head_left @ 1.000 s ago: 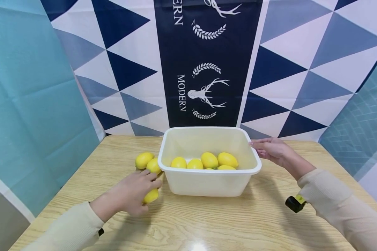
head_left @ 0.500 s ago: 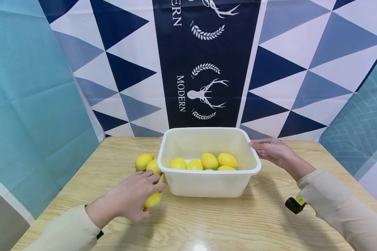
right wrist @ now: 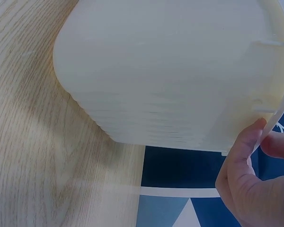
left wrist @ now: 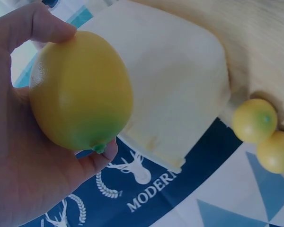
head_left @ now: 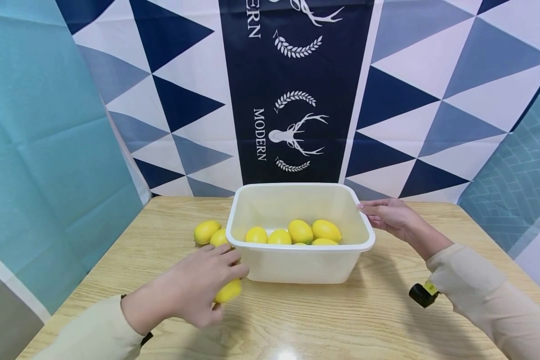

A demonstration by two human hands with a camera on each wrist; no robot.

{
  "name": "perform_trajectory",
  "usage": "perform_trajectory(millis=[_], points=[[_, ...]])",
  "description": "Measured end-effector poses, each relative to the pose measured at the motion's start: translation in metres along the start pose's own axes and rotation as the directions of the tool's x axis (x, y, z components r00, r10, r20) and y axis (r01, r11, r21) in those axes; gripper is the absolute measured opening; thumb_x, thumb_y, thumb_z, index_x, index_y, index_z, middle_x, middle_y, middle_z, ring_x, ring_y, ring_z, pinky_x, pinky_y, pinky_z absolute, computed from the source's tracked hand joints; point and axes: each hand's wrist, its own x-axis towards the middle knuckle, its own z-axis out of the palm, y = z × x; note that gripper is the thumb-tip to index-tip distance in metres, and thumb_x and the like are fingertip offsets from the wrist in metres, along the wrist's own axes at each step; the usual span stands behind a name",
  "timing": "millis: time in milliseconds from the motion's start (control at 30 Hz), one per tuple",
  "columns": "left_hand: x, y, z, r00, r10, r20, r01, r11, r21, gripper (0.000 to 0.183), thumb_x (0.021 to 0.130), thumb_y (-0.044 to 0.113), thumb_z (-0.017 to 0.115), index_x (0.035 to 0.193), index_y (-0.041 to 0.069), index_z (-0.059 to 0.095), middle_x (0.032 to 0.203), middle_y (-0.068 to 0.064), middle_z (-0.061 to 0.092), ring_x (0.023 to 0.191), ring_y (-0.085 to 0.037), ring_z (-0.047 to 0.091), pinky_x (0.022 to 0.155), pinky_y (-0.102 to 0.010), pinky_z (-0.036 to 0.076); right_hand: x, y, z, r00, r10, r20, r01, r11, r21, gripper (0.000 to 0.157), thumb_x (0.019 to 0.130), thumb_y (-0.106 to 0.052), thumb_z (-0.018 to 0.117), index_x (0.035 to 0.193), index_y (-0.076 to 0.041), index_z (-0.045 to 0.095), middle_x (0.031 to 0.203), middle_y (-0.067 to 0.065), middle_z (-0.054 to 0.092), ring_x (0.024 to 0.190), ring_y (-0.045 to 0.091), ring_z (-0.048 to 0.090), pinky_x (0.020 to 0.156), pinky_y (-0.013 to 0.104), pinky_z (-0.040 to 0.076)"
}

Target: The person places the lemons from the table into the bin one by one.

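A yellow lemon with a green tip (left wrist: 83, 90) is held between the thumb and fingers of my left hand (head_left: 195, 285), in front of the bin's left front corner. The white plastic bin (head_left: 297, 262) stands at the back of the table with several lemons (head_left: 300, 231) inside. My right hand (head_left: 391, 215) pinches the bin's right rim, thumb and fingers on either side of it, as the right wrist view (right wrist: 255, 175) shows. Two more lemons (head_left: 207, 232) lie on the table left of the bin, one partly hidden behind my left hand.
The wooden table (head_left: 324, 320) reaches back to a patterned cloth (head_left: 292, 100) with triangles and deer prints. A teal cloth (head_left: 49, 150) hangs along the left side. On the right sleeve (head_left: 468, 275) sits a small black device (head_left: 423, 295).
My left hand has moved right and slightly toward me with the lemon, nearing the bin's front left corner. The right hand and the bin have stayed put.
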Motion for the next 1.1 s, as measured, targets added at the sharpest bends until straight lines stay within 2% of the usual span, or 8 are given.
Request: perform_trajectory(millis=[267, 500, 800, 1100], points=[[0.012, -0.004, -0.014, 0.999, 0.016, -0.037, -0.016, 1.000, 0.000, 0.046, 0.060, 0.026, 0.068, 0.104, 0.021, 0.056, 0.086, 0.008, 0.046, 0.076, -0.009, 0.038, 0.061, -0.020, 0.030, 0.000, 0.001, 0.000, 1.000, -0.004, 0.005, 0.004, 1.000, 0.001, 0.060, 0.097, -0.019, 0.057, 0.142, 0.011, 0.031, 0.081, -0.016, 0.064, 0.076, -0.003, 0.062, 0.074, 0.013, 0.056], [0.026, -0.013, -0.020, 0.991, 0.062, -0.117, -0.064, 0.998, -0.012, 0.050, 0.059, 0.027, 0.068, 0.106, 0.020, 0.057, 0.088, 0.007, 0.048, 0.076, -0.009, 0.040, 0.060, -0.021, 0.033, 0.000, 0.002, 0.000, 1.000, -0.010, 0.009, 0.010, 1.000, -0.004, 0.063, 0.097, -0.020, 0.057, 0.143, 0.012, 0.029, 0.081, -0.016, 0.064, 0.075, -0.003, 0.062, 0.074, 0.013, 0.056], [0.048, -0.028, -0.018, 0.981, 0.071, -0.178, -0.082, 0.995, -0.052, 0.048, 0.061, 0.023, 0.065, 0.108, 0.019, 0.057, 0.091, 0.004, 0.049, 0.083, -0.012, 0.041, 0.067, -0.023, 0.036, 0.000, 0.003, 0.001, 1.000, -0.006, 0.008, 0.006, 1.000, -0.004, 0.064, 0.097, -0.020, 0.057, 0.144, 0.011, 0.029, 0.081, -0.016, 0.064, 0.075, -0.003, 0.062, 0.074, 0.013, 0.056], [0.069, -0.048, -0.014, 0.963, 0.053, -0.263, -0.048, 0.999, 0.027, 0.050, 0.064, 0.025, 0.068, 0.113, 0.018, 0.056, 0.097, 0.001, 0.051, 0.088, -0.015, 0.043, 0.071, -0.026, 0.039, -0.001, 0.002, 0.001, 1.000, -0.006, 0.005, 0.006, 1.000, -0.018, 0.064, 0.097, -0.021, 0.055, 0.145, 0.011, 0.027, 0.082, -0.017, 0.064, 0.075, -0.003, 0.061, 0.075, 0.012, 0.055]])
